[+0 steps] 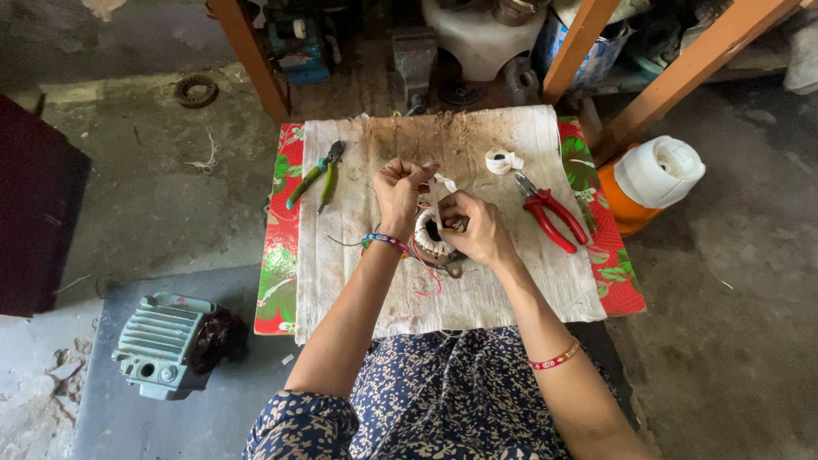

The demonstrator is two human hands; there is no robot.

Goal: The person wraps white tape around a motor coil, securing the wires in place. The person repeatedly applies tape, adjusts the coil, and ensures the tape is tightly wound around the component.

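In the head view, one small stator [432,236] sits mid-tabletop on a stained cloth [477,290], its round bore facing up and towards the person. The right hand [477,228] is curled around the stator's right side, gripping it. The left hand [399,189] is raised just above it, fingers pinched together on a thin white strip [435,198] that runs near to far. Two pliers lie flat: green ones [315,176] far left, red ones [550,213] right. One tape roll [503,160] lies far right of centre.
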